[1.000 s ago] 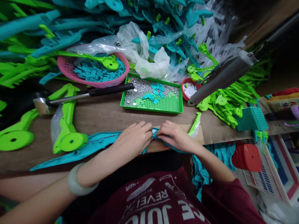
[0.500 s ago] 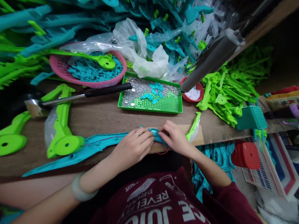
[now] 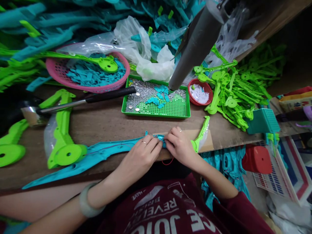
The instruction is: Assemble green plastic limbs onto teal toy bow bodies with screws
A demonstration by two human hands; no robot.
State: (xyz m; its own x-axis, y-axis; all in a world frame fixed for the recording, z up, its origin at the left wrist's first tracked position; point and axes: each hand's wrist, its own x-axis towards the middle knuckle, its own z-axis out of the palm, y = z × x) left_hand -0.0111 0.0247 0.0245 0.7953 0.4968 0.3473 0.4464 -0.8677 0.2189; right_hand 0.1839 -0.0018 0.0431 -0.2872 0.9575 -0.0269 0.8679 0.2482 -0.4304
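A long blue plastic shell point(image 3: 104, 150) lies along the table's front edge, its pointed end at the left. A thin dark red wire runs along its inside, and a red wire loop point(image 3: 168, 162) hangs below its right part. My left hand point(image 3: 145, 149), with a ring on a finger and a bangle at the wrist, is closed over the shell's right part. Close beside it, my right hand point(image 3: 179, 144) has its fingers bent and pinched at the same part. Whatever small piece lies between the fingertips is hidden. Under the shell's left part rests a green plastic part point(image 3: 65, 130) with a round end.
A green tray point(image 3: 156, 115) of screws and small blue pieces stands behind my hands. Nearby are a hammer point(image 3: 107, 94), a pink basket point(image 3: 87, 87), a red basket point(image 3: 200, 92) of white pieces and a hanging grey tool point(image 3: 195, 45). Green parts point(image 3: 231, 94) are piled right.
The hanging grey tool has swung left, over the tray. My right hand has turned slightly, its fingers closer to my left hand. The view has shifted a little.
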